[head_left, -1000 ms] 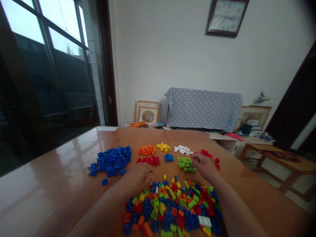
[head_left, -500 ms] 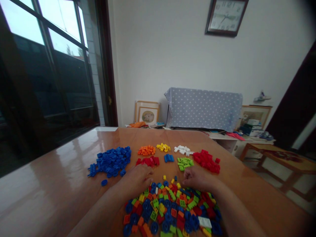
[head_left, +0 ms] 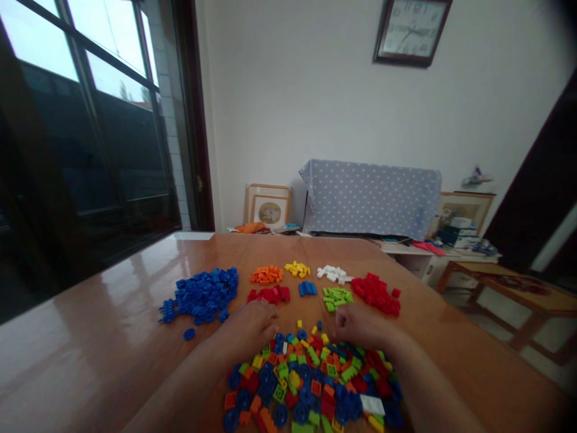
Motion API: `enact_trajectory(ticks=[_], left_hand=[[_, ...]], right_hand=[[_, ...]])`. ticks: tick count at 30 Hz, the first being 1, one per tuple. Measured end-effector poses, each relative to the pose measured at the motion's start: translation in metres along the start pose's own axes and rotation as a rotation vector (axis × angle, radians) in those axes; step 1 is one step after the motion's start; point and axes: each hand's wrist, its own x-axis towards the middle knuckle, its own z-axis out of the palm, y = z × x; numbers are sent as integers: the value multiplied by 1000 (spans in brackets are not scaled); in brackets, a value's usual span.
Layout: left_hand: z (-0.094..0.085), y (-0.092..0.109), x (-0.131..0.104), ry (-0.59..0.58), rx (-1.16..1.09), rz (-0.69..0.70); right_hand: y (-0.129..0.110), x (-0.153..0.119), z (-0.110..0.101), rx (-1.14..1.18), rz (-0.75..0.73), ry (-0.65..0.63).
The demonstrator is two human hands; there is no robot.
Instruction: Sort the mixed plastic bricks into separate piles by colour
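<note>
A mixed heap of toy building bricks, in several colours, lies on the table in front of me. At its far left edge is my left hand, just on the near side of a small red brick pile; thumb and forefinger are apart and no brick shows between them. My right hand is over the heap's far right edge, fingers curled in, close to a light green pile. Whatever the right fingers may hold is hidden. Between the hands lie a few loose bricks, among them a yellow brick.
Sorted piles stand farther back: blue, orange, yellow, white, red and a small blue group. One blue round piece lies apart on the wooden table.
The whole view has shifted very slightly. Both hands stay in nearly the same places, with the right fingers curled a little tighter. No brick has visibly moved.
</note>
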Motion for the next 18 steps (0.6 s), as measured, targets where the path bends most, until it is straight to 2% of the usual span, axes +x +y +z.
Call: enact_trajectory(ticks=[5, 13, 16, 18], left_hand=[[-1, 2, 0, -10, -1, -11], [-1, 0, 0, -1, -10, -5], [3, -3, 0, 7, -12, -1], [4, -6, 0, 14, -13, 5]], right_hand=[[-5, 3, 2, 79, -53, 22], [3, 7, -21, 317, 25, 335], [12, 9, -23, 310, 77, 395], [20, 12, -20, 264, 121, 390]])
